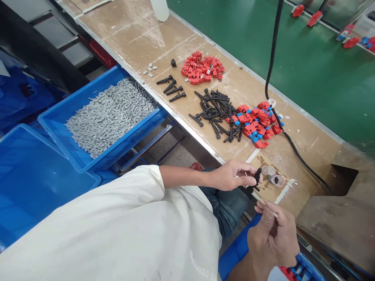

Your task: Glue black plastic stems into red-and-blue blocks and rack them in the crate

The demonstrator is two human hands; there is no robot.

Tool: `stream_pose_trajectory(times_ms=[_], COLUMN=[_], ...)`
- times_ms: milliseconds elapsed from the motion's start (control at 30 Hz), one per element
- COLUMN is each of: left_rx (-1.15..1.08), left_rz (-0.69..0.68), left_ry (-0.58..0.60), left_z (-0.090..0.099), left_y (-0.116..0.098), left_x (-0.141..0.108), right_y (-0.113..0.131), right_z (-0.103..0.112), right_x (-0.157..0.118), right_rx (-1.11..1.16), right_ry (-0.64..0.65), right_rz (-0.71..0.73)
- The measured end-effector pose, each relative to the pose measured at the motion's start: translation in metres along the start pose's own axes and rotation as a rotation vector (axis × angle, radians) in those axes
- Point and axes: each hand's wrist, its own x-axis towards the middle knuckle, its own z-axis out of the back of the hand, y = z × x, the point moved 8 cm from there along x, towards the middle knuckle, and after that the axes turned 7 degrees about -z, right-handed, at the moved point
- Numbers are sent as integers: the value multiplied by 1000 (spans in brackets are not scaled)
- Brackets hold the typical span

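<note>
My left hand pinches a small black part near the front edge of the table. In my right hand is a thin pale stick, its far end close to the underside of the black part. Whether they touch cannot be told. Just beyond my hands stand a clear cup and a small cup with dark contents, with thin sticks beside it. A pile of black parts lies on the table, next to a pile of red and blue pieces.
Red pieces form another pile further back. A blue bin of grey parts stands left of the table. A black cable crosses the right side. A green surface lies beyond.
</note>
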Motion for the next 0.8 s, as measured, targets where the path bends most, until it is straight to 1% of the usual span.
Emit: stream_pose_trajectory(times_ms=[133, 200, 267, 400, 500, 600, 667, 800], left_rx=[-19, -60, -114, -257, -360, -393, -368, -237], left_rz=[36, 70, 106, 202, 293, 332, 311, 180], left_ry=[-47, -68, -85, -117, -121, -108, -91, -65], left_z=[5, 8, 9, 9, 6, 4, 3, 4], left_y=[6, 11, 15, 26, 35, 38, 36, 24], left_x=[0, 1, 2, 1, -2, -4, -3, -1], right_y=[13, 19, 24, 32, 33, 32, 32, 32], right_z=[-8, -10, -11, -11, -8, -5, -5, -6], right_x=[-4, -7, -8, -8, -3, 2, 3, 0], right_rx=[-113, -148, -173, -153, -120, -71, -43, -75], right_ry=[143, 177, 194, 185, 152, 120, 113, 113], right_rz=[261, 347, 392, 420, 397, 354, 343, 352])
